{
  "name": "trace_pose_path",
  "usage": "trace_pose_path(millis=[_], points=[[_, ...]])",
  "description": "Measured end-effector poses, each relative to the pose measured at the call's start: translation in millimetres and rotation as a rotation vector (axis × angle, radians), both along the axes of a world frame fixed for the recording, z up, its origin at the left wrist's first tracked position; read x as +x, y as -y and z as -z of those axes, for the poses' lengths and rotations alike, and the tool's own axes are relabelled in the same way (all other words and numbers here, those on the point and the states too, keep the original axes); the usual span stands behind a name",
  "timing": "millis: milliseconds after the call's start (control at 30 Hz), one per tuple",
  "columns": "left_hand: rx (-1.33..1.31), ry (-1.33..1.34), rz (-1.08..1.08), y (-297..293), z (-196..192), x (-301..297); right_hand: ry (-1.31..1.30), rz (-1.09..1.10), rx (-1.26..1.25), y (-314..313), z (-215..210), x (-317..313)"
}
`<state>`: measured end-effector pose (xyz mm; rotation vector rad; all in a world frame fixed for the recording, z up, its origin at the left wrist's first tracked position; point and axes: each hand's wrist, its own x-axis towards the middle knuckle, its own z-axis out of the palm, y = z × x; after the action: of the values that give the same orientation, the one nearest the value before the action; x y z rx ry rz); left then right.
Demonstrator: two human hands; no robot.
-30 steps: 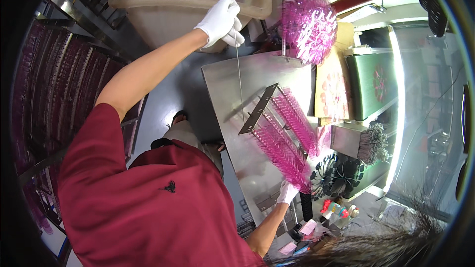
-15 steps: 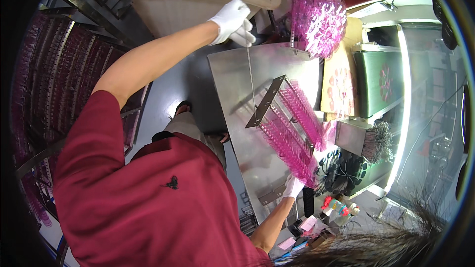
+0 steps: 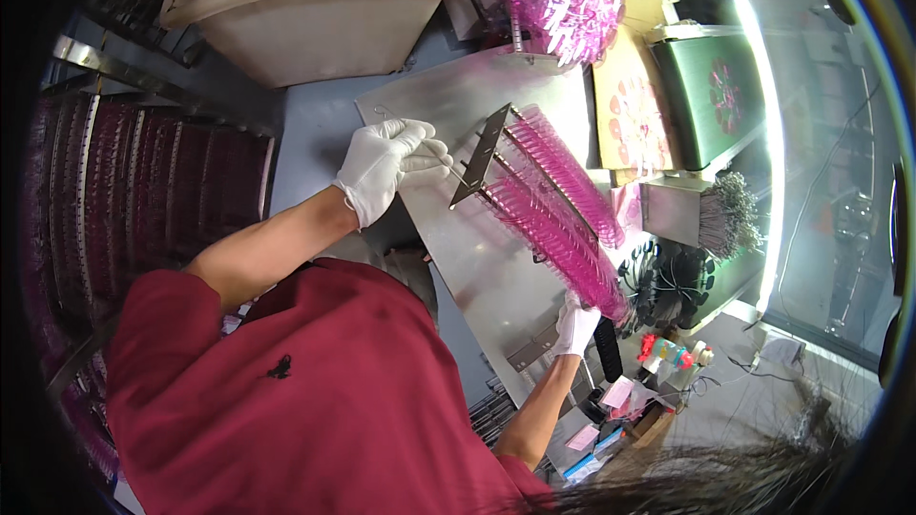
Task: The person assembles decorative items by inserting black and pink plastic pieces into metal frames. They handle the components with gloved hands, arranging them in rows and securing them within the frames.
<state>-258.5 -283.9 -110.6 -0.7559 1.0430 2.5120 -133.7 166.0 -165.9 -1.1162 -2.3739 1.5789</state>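
Observation:
My left hand, in a white glove, is closed in a pinch on a thin metal rod. The rod's hooked upper end sticks out behind the fingers, and its other end reaches the metal end plate of a rack. Close-set rows of translucent pink pieces fill this rack, which lies slanting over the metal table. At the rack's far end from the plate, my gloved right hand grips the rack, its fingers partly hidden by the pink pieces.
The metal table lies under the rack. Around it are a large pale bin, a bundle of shiny pink pieces, a box of thin wires, black flower-like pieces and a green box. Loaded racks stand at the left.
My left hand has come down along the rod, much closer to the end plate, and the rod now sticks out behind it. My right hand stays on the rack while the whole view has shifted.

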Motion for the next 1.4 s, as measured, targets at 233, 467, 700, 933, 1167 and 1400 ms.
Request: trace_pose_path(millis=[233,467,700,933,1167,1400], points=[[-0.083,-0.003,-0.01,-2.3,1.0,7.4,-0.01,0.06,-0.049,8.6,-19.2,-10.9],[-0.222,-0.064,-0.114,-17.2,31.6,-2.1,-0.046,-0.034,0.034,-7.8,3.9,-0.1],[-0.184,-0.02,-0.212,-22.3,24.5,-6.5,0.018,0.022,0.001,13.3,-19.4,-7.0],[-0.122,-0.104,0.498,-40.2,12.9,13.7,0.135,0.019,0.01,-13.2,3.1,-4.4],[-0.403,-0.269,0.264,-42.9,26.1,12.3,-0.061,-0.236,0.242,15.9,5.2,0.3],[-0.703,-0.065,0.217,-23.1,130.3,19.1,0.322,-0.658,0.686,59.4,112.5,82.3]])
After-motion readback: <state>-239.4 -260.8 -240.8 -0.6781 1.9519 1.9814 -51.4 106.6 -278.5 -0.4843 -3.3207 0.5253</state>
